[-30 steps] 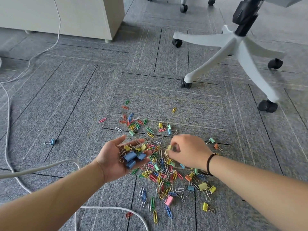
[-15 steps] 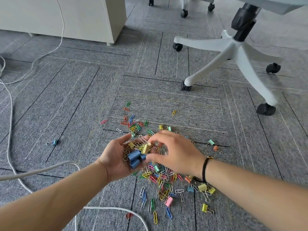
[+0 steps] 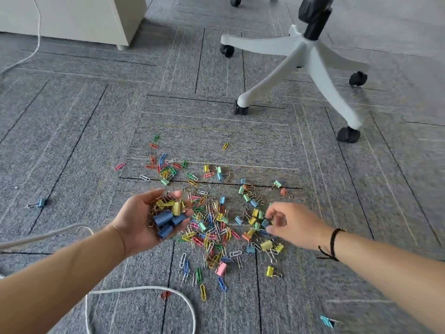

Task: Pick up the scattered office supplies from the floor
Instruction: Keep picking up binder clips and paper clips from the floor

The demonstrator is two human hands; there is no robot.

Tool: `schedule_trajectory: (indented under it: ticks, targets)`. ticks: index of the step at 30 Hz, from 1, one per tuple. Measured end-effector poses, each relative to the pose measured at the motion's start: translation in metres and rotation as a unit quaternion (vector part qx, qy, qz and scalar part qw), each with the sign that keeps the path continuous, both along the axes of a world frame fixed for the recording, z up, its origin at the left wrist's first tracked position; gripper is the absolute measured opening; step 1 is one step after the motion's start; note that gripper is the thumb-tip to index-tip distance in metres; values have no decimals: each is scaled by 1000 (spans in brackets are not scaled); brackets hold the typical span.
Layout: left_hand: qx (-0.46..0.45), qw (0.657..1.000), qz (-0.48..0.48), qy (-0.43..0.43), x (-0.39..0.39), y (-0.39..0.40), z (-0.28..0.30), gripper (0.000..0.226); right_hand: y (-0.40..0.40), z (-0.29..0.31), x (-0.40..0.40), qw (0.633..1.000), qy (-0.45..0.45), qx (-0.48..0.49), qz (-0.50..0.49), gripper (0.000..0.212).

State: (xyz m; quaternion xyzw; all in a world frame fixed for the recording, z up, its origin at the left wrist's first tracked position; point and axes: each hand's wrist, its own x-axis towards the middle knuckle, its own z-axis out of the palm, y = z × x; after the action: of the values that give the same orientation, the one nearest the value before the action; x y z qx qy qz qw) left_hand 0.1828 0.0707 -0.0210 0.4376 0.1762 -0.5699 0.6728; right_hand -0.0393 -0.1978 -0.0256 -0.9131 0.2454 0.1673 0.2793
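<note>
Many coloured paper clips and small binder clips (image 3: pixel 212 222) lie scattered on the grey carpet (image 3: pixel 216 126). My left hand (image 3: pixel 142 220) is cupped palm up over the pile's left edge and holds a handful of blue and yellow binder clips (image 3: pixel 168 216). My right hand (image 3: pixel 293 225) hovers low over the right side of the pile, fingers apart and curled toward a cluster of binder clips (image 3: pixel 256 216); nothing shows between its fingers. Stray binder clips lie apart: a blue one (image 3: pixel 39 203) at far left and a teal one (image 3: pixel 327 321) at lower right.
A white office chair base (image 3: pixel 310 59) with black castors stands at the upper right. At the upper left is a beige cabinet (image 3: pixel 72 15). A white cable (image 3: pixel 142 289) loops across the carpet at lower left, next to a red clip (image 3: pixel 165 294).
My right hand dropped a yellow binder clip into my left palm, then moved right and down to the clips on the pile's right side. My left hand stayed almost still.
</note>
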Motion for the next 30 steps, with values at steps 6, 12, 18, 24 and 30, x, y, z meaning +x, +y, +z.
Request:
schedule_trajectory:
  ticks: [6, 12, 18, 24, 30]
  targets:
    - [18, 1000, -14, -3, -12, -6, -3, 40, 20, 3, 1, 997, 11, -26, 70, 32]
    - [19, 1000, -17, 1, -23, -8, 3, 41, 93, 9, 15, 926, -4, -90, 367, 51]
    - [17, 999, -29, 14, -27, -2, 6, 45, 129, -6, 19, 916, -27, -114, 383, 28]
    - [27, 999, -23, 8, -24, -1, 8, 47, 115, -12, 8, 940, -5, -70, 333, 14]
    - [47, 998, -47, 16, -30, -2, 9, 51, 112, 30, 29, 968, -218, 8, 123, 6]
